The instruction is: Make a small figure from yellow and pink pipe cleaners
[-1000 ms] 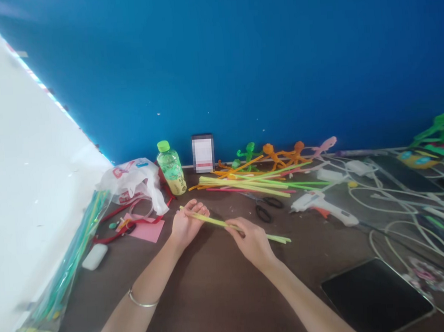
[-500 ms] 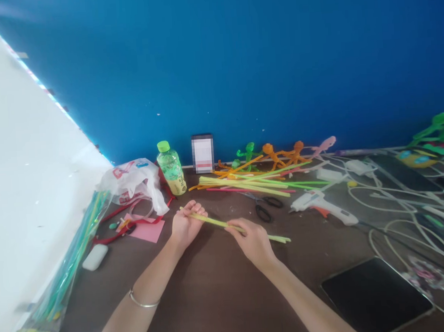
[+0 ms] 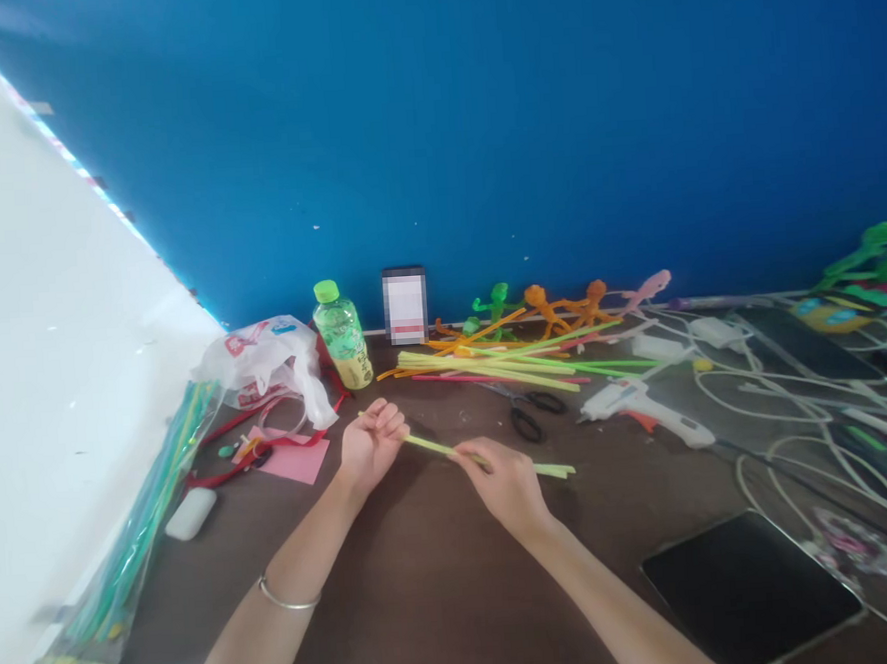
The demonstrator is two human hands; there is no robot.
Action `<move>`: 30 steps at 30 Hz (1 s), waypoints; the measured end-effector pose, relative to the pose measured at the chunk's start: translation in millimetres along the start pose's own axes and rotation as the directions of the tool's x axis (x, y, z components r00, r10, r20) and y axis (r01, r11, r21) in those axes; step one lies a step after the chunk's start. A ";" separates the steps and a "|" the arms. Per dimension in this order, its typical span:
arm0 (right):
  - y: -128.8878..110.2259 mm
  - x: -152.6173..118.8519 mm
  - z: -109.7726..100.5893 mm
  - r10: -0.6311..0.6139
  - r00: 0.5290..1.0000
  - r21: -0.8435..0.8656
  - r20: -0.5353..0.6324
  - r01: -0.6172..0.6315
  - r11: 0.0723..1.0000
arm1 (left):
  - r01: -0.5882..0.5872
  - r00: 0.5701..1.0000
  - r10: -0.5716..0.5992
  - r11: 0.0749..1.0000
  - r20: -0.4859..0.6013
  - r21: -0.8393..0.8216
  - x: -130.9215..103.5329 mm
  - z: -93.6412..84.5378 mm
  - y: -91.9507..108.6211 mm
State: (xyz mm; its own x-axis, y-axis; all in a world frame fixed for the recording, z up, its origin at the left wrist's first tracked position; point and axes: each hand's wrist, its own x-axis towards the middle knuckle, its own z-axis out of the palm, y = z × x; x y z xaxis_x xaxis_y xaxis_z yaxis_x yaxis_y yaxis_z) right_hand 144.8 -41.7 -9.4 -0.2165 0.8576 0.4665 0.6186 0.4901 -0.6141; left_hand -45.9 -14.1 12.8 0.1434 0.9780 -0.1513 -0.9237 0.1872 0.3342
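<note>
Pale yellow pipe cleaners (image 3: 429, 445) run slantwise between my hands above the dark table. My left hand (image 3: 373, 441) is closed round their left end, fingers curled in. My right hand (image 3: 502, 479) pinches them between thumb and fingers further along, and their right ends stick out beyond it. Behind the hands lies a loose pile of yellow, green, orange and red pipe cleaners (image 3: 491, 366). Black-handled scissors (image 3: 525, 422) rest just in front of that pile.
A green-capped bottle (image 3: 343, 338) and a white plastic bag (image 3: 265, 358) stand back left. Right of the scissors lies a glue gun (image 3: 648, 410), with tangled cables (image 3: 763, 393) beyond. A black tablet (image 3: 752, 594) is front right. Twisted figures (image 3: 547, 311) line the blue wall.
The fingers of my left hand have curled shut over the pipe cleaners. The right ends of the pipe cleaners have shifted slightly up and left; my right hand has hardly moved.
</note>
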 end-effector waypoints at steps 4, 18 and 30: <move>-0.4 -0.5 0.8 -0.020 1.000 0.019 -0.016 0.020 1.000 | -0.019 0.997 0.021 0.999 -0.078 0.028 2.1 0.0 -1.4; 3.1 6.6 -10.3 -0.064 0.967 0.082 0.246 0.045 0.996 | 0.058 0.997 -0.052 0.994 -0.057 0.098 -3.6 3.1 -26.0; 2.3 13.7 -38.4 0.114 0.668 0.345 0.736 -0.514 0.785 | 0.160 0.987 -0.152 0.975 -0.059 0.157 0.8 0.1 -3.0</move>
State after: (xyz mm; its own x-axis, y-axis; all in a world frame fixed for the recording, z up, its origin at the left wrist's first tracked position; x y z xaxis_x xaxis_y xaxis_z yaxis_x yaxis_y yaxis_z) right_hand 172.2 -34.8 20.0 -0.6301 0.7427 -0.2268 0.3363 -0.0023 -0.9418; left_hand -43.0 -14.0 11.8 0.2612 0.9310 -0.2549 -0.8218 0.3530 0.4472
